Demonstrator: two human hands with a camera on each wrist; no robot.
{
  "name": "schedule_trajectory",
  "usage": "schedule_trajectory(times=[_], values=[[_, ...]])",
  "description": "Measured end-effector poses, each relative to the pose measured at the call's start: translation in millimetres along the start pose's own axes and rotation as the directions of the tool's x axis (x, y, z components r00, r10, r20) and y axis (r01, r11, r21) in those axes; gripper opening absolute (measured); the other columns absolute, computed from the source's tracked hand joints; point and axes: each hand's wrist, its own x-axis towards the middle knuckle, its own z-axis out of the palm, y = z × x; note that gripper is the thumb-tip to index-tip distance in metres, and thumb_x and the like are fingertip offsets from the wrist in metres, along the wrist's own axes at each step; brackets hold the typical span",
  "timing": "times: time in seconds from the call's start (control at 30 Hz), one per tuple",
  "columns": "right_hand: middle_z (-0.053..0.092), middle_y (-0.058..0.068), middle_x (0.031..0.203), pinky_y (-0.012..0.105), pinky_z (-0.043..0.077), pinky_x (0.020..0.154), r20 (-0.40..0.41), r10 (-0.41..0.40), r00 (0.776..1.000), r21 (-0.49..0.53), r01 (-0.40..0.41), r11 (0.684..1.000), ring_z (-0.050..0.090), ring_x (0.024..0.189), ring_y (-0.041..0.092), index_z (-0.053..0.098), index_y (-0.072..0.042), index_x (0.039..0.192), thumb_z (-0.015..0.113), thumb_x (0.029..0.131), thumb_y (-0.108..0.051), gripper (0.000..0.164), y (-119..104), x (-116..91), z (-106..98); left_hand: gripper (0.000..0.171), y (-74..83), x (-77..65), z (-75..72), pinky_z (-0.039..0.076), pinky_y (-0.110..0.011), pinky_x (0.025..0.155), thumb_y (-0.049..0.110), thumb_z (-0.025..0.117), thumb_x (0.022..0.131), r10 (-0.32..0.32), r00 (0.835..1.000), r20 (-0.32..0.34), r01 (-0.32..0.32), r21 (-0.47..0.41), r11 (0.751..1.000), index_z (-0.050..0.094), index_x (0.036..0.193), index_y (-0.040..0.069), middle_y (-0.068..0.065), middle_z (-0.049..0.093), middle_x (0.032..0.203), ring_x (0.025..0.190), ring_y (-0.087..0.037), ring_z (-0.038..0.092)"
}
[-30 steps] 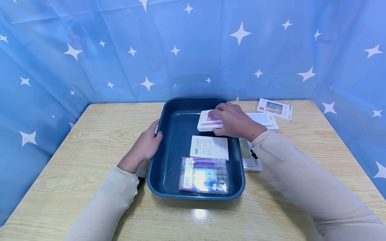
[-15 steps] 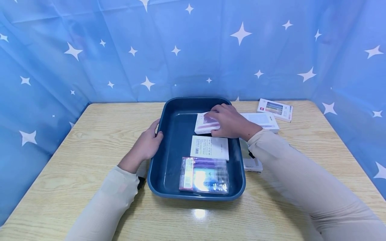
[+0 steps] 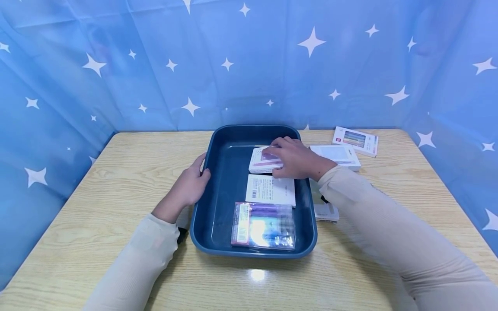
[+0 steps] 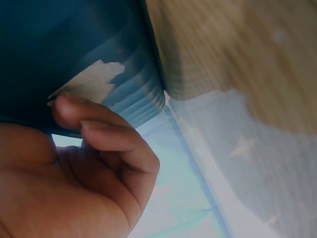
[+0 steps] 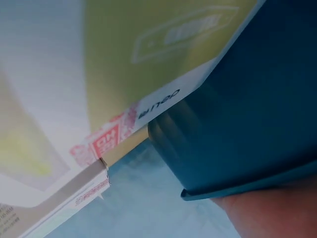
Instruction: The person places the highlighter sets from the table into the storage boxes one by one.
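Since a second ago, right hand (image 3: pixel 293 159) and white box (image 3: pixel 257 161) have shifted leftward, nearer the person. Blue tray (image 3: pixel 225 185): left rim gripped by the left hand (image 3: pixel 189 186), presumably for steadiness. Right hand: thumb and fingers pinch the box, slim, purple-windowed, inside the tray's far right part.

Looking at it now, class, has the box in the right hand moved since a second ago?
Yes: against the tray, the box has shifted left and slightly down in the head view.
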Motion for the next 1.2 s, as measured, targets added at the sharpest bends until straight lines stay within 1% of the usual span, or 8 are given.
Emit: schedule_trajectory(times=[0.13, 0.3, 0.57, 0.8, 1.0, 1.2], values=[[0.045, 0.012, 0.15, 0.058, 0.028, 0.116, 0.011, -0.006, 1.0, -0.024, 0.006, 1.0, 0.039, 0.134, 0.033, 0.051, -0.023, 0.147, 0.064, 0.088, -0.039, 0.062, -1.1, -0.9, -0.6, 0.058, 0.3, 0.4, -0.5, 0.051, -0.032, 0.062, 0.029, 0.031, 0.108, -0.001, 1.0, 0.002, 0.001, 0.0, 1.0, 0.013, 0.162, 0.017, -0.005, 0.054, 0.066, 0.061, -0.019, 0.06], [0.043, 0.011, 0.153, 0.056, 0.025, 0.119, 0.028, 0.012, 1.0, -0.062, -0.01, 0.998, 0.038, 0.137, 0.033, 0.046, -0.027, 0.151, 0.062, 0.09, -0.046, 0.065, -1.0, -1.8, 1.4, 0.058, 1.1, 0.9, -1.0, 0.051, -0.032, 0.062, 0.029, 0.03, 0.108, -0.003, 1.0, 0.002, 0.003, 0.005, 1.0, 0.012, 0.162, 0.017, -0.007, 0.055, 0.068, 0.062, -0.02, 0.061], [0.044, 0.012, 0.152, 0.056, 0.029, 0.118, 0.052, -0.011, 0.999, -0.124, 0.017, 0.992, 0.041, 0.138, 0.033, 0.041, -0.028, 0.154, 0.06, 0.093, -0.05, 0.068, -0.3, -1.1, 5.8, 0.059, 1.8, 1.2, -1.7, 0.053, -0.032, 0.068, 0.03, 0.031, 0.108, -0.005, 1.0, 0.001, 0.005, 0.023, 1.0, 0.013, 0.162, 0.016, -0.01, 0.059, 0.076, 0.073, -0.021, 0.066], [0.046, 0.013, 0.151, 0.056, 0.031, 0.116, 0.058, -0.004, 0.998, -0.147, 0.012, 0.989, 0.043, 0.136, 0.033, 0.04, -0.03, 0.154, 0.059, 0.09, -0.045, 0.068, -2.5, 0.6, 6.6, 0.059, 0.6, 0.3, -2.3, 0.052, -0.032, 0.065, 0.029, 0.031, 0.108, -0.004, 1.0, -0.001, 0.004, 0.017, 1.0, 0.013, 0.162, 0.014, -0.009, 0.057, 0.072, 0.067, -0.021, 0.064], [0.045, 0.013, 0.153, 0.057, 0.03, 0.117, 0.08, -0.003, 0.997, -0.185, 0.018, 0.983, 0.041, 0.139, 0.035, 0.037, -0.031, 0.155, 0.056, 0.089, -0.043, 0.07, -4.2, 0.1, 6.6, 0.059, 0.1, -0.2, -2.5, 0.052, -0.032, 0.068, 0.029, 0.031, 0.108, -0.002, 1.0, -0.001, 0.002, 0.019, 1.0, 0.013, 0.162, 0.014, -0.011, 0.061, 0.078, 0.074, -0.022, 0.066], [0.045, 0.012, 0.154, 0.057, 0.029, 0.117, 0.091, 0.006, 0.996, -0.193, 0.012, 0.981, 0.041, 0.14, 0.035, 0.036, -0.032, 0.156, 0.056, 0.089, -0.042, 0.071, -4.0, -0.8, 6.4, 0.058, 0.3, 0.3, -1.8, 0.053, -0.033, 0.069, 0.029, 0.03, 0.108, -0.003, 1.0, 0.0, 0.003, 0.015, 1.0, 0.013, 0.162, 0.015, -0.01, 0.06, 0.078, 0.074, -0.021, 0.066]])
